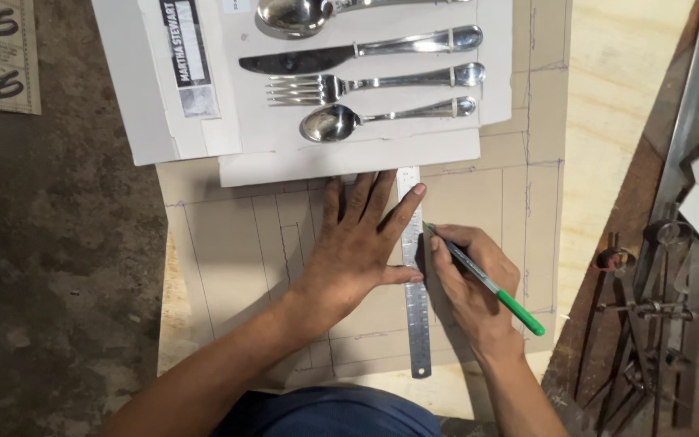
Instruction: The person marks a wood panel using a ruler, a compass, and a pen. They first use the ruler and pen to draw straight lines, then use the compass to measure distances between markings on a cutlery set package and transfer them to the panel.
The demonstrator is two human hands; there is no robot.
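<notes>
- A person seen from above works on a sheet of brown cardboard [228,251] that lies on a pale wooden board; every place below is given relative to the steel ruler [415,275], which stands lengthwise down the cardboard's middle.
- Progress, as a judgement: the cardboard already bears many ruled pen lines, long ones on either side of the ruler and a nest of narrow rectangles to its left, so much of the marking looks done. The strip along the ruler's right edge is the line now in hand.
- The left hand [356,247] lies flat on the cardboard just left of the ruler, fingers spread and unclenched, the forefinger and thumb reaching onto the ruler to pin it.
- The right hand [471,283] sits just right of the ruler, fingers closed around a green-capped pen [483,277].
- The pen slants up and leftwards; its tip touches the cardboard against the ruler's right edge, near the upper part, just below the left forefinger's tip.
- Beyond the ruler's top end rests a white card [204,137] carrying a knife, a fork and spoons.
- Far right of the ruler, metal tools [649,307] lie on a dark bench.
</notes>
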